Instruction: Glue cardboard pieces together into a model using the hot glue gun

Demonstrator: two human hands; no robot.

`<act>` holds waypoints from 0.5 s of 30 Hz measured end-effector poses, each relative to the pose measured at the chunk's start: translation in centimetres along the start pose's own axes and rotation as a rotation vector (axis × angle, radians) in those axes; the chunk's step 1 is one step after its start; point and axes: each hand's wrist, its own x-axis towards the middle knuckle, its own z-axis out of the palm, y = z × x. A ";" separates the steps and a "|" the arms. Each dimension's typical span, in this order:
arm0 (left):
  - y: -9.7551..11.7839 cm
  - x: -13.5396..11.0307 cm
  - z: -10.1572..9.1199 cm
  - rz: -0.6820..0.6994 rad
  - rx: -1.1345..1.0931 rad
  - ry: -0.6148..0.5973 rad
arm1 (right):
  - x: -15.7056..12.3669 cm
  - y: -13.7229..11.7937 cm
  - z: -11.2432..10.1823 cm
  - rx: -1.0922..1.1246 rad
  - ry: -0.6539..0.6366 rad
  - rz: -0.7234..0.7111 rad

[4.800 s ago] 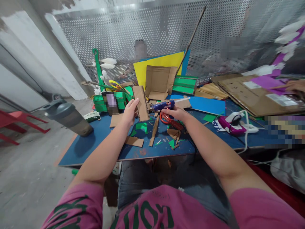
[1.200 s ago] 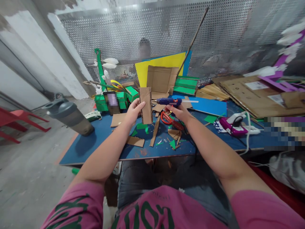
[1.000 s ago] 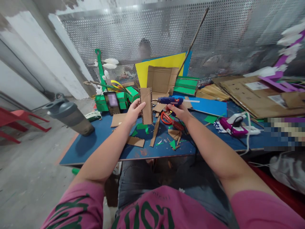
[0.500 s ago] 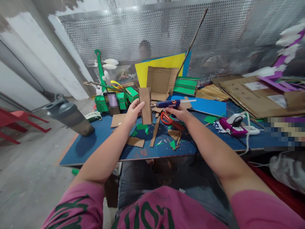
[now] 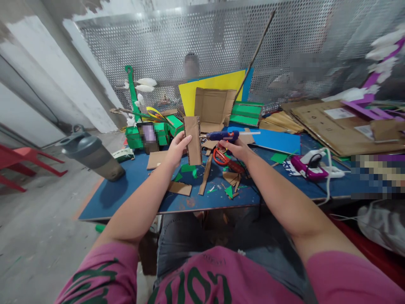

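My left hand (image 5: 175, 150) grips a narrow brown cardboard strip (image 5: 193, 139) and holds it upright above the blue table (image 5: 126, 190). My right hand (image 5: 236, 148) is closed round a blue glue gun (image 5: 221, 135) with a white glue stick out of its back. The gun's nozzle points left and sits right at the strip's right edge. Red-handled scissors (image 5: 221, 158) lie on the table just under my right hand, among cardboard and green paper scraps.
A grey shaker bottle (image 5: 90, 154) stands at the table's left end. Green cardboard models (image 5: 158, 131), yellow and blue sheets (image 5: 215, 84) and a folded box (image 5: 211, 107) stand behind. A purple and white device (image 5: 308, 165) with a cable lies at right. Flat cardboard (image 5: 341, 124) covers the far right.
The strip has been raised from leaning back to upright, and the glue gun's nozzle has stayed close to its right edge with small shifts. A hand at far right is gone.
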 end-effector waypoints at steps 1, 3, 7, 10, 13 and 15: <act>0.0 0.0 0.0 0.002 0.001 -0.005 | 0.0 -0.1 0.0 -0.003 0.008 0.000; 0.0 0.0 0.0 0.000 0.005 -0.016 | -0.1 -0.2 -0.1 0.002 0.012 0.009; 0.0 0.0 0.1 0.000 0.016 0.015 | -0.4 -0.3 -0.3 0.020 -0.006 0.062; 0.0 0.1 0.2 0.021 0.012 0.035 | -0.6 -0.2 -0.6 -0.014 0.020 0.108; 0.0 0.2 0.1 0.029 0.007 0.043 | -0.6 0.0 -0.9 -0.040 -0.003 0.120; -0.1 0.3 0.0 0.032 0.005 0.052 | -0.5 0.2 -1.1 -0.052 -0.038 0.117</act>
